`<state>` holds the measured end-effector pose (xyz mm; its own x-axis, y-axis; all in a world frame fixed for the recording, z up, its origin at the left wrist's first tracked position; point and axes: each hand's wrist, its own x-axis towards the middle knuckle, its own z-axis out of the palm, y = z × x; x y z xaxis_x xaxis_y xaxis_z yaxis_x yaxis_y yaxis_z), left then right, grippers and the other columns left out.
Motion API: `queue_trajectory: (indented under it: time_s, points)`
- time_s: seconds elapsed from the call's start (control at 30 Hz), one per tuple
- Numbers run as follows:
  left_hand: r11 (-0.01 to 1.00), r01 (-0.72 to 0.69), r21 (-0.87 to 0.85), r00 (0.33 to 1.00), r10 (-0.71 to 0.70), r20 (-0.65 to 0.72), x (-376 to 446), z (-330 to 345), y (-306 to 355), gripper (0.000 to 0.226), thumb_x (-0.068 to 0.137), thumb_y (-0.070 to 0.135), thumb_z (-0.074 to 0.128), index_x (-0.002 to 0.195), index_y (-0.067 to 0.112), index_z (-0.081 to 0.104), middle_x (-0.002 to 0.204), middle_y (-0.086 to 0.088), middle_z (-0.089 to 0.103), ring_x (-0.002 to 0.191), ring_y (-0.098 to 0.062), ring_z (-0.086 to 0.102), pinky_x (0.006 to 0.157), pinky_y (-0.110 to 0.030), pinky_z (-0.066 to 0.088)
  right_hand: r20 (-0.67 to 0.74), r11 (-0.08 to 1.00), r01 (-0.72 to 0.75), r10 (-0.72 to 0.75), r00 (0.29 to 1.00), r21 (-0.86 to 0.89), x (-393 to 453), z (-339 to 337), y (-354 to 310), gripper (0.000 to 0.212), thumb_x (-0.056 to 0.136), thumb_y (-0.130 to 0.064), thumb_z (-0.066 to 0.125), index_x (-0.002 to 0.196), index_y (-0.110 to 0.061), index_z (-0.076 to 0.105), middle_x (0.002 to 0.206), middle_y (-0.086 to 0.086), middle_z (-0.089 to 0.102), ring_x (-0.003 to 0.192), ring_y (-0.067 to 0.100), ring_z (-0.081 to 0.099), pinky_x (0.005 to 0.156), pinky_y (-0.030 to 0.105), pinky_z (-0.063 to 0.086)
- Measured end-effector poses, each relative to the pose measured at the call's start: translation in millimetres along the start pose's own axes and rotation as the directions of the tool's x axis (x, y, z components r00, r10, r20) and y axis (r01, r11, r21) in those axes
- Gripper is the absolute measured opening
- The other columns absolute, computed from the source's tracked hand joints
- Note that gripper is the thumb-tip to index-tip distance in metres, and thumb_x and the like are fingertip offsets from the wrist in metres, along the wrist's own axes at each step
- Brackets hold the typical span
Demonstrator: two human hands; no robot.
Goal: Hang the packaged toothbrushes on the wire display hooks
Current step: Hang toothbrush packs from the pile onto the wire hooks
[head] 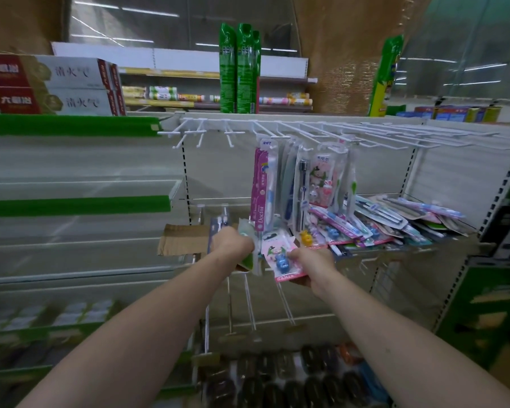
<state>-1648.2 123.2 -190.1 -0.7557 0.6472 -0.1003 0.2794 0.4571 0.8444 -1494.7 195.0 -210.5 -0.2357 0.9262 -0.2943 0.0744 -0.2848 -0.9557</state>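
Observation:
My left hand grips a bunch of toothbrush packs, green and white at the edge, held upright in front of the middle shelf. My right hand holds a pink children's toothbrush pack with a blue toy figure on it, just right of the left hand. Above, a row of white wire display hooks runs along the back panel. Several packs hang from the middle hooks, among them a pink "Doctor" pack. A loose pile of toothbrush packs lies on the shelf to the right.
A cardboard box flap sticks out left of my hands. More bare wire hooks jut out below. Green-edged shelves stand left, toothpaste boxes and green pouches on top. Dark packaged goods fill the bottom shelf.

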Motion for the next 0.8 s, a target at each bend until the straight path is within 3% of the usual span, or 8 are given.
queue_trajectory:
  time_s: [0.13, 0.23, 0.33, 0.43, 0.57, 0.63, 0.73, 0.8]
  points:
    - [1.000, 0.008, -0.018, 1.000, -0.007, 0.022, -14, -2, -3, 0.027, 0.093, 0.013, 0.070, 0.082, 0.011, 0.046, 0.092, -0.011, 0.058, 0.077, -0.024, 0.065, 0.052, -0.030, 0.058, 0.012, 0.999, -0.003, 0.003, 1.000, -0.047, -9, -4, 7, 0.024, 0.080, 0.001, 0.073, 0.099, -0.005, 0.059, 0.099, 0.018, 0.069, 0.083, 0.033, 0.073, 0.063, 0.045, 0.063]
    - [0.999, 0.016, -0.034, 1.000, -0.015, 0.023, -26, -3, -2, 0.022, 0.093, 0.013, 0.070, 0.089, 0.008, 0.048, 0.099, -0.013, 0.059, 0.081, -0.026, 0.065, 0.052, -0.030, 0.057, 0.042, 0.996, 0.003, 0.001, 0.999, -0.086, -13, -10, 8, 0.028, 0.080, 0.002, 0.071, 0.105, -0.003, 0.060, 0.100, 0.018, 0.067, 0.084, 0.032, 0.072, 0.063, 0.041, 0.063]
    - [0.999, 0.015, -0.047, 1.000, -0.014, 0.003, -35, -3, 0, 0.021, 0.094, 0.013, 0.069, 0.098, 0.007, 0.049, 0.098, -0.012, 0.057, 0.077, -0.024, 0.062, 0.053, -0.029, 0.055, 0.058, 0.992, 0.039, -0.033, 0.998, -0.119, -14, -14, 6, 0.034, 0.077, 0.001, 0.072, 0.108, -0.004, 0.060, 0.099, 0.017, 0.069, 0.083, 0.032, 0.072, 0.071, 0.047, 0.064]
    - [0.997, 0.035, -0.061, 0.999, -0.037, -0.028, -48, -2, 3, 0.020, 0.093, 0.011, 0.068, 0.093, 0.007, 0.049, 0.096, -0.011, 0.057, 0.076, -0.023, 0.062, 0.056, -0.031, 0.058, 0.077, 0.986, 0.066, -0.055, 0.996, -0.156, -15, -20, 4, 0.030, 0.076, 0.001, 0.072, 0.103, -0.004, 0.061, 0.095, 0.015, 0.069, 0.082, 0.029, 0.073, 0.076, 0.050, 0.063]
    - [0.995, 0.082, -0.064, 0.991, -0.089, -0.103, -65, -3, 7, 0.020, 0.087, 0.010, 0.071, 0.084, 0.009, 0.051, 0.091, -0.013, 0.057, 0.076, -0.028, 0.062, 0.048, -0.034, 0.056, 0.087, 0.979, 0.108, -0.094, 0.992, -0.176, -17, -30, 0, 0.017, 0.078, 0.006, 0.070, 0.093, 0.002, 0.063, 0.090, 0.019, 0.069, 0.076, 0.028, 0.068, 0.059, 0.036, 0.056]
    - [0.986, 0.116, -0.123, 0.986, -0.129, -0.104, -73, -3, 6, 0.025, 0.086, 0.007, 0.071, 0.081, 0.011, 0.047, 0.091, -0.014, 0.055, 0.076, -0.029, 0.060, 0.053, -0.038, 0.059, 0.111, 0.973, 0.125, -0.105, 0.988, -0.193, -19, -35, 1, 0.015, 0.078, 0.006, 0.070, 0.091, 0.002, 0.062, 0.091, 0.020, 0.068, 0.078, 0.028, 0.067, 0.066, 0.040, 0.057]
    - [0.979, 0.146, -0.145, 0.979, -0.164, -0.120, -88, -3, 4, 0.023, 0.083, 0.007, 0.073, 0.095, 0.005, 0.053, 0.097, -0.016, 0.058, 0.080, -0.031, 0.063, 0.048, -0.035, 0.055, 0.165, 0.969, 0.125, -0.090, 0.982, -0.215, -23, -39, 6, 0.016, 0.080, 0.005, 0.070, 0.094, -0.001, 0.062, 0.095, 0.017, 0.067, 0.085, 0.027, 0.069, 0.078, 0.044, 0.061]
    - [0.978, 0.158, -0.136, 0.972, -0.178, -0.155, -99, -4, 2, 0.031, 0.082, 0.009, 0.073, 0.106, 0.003, 0.056, 0.097, -0.017, 0.059, 0.084, -0.034, 0.066, 0.045, -0.033, 0.053, 0.198, 0.966, 0.136, -0.093, 0.976, -0.219, -29, -41, 8, 0.016, 0.081, 0.004, 0.070, 0.094, -0.001, 0.064, 0.095, 0.016, 0.068, 0.086, 0.028, 0.070, 0.072, 0.044, 0.062]
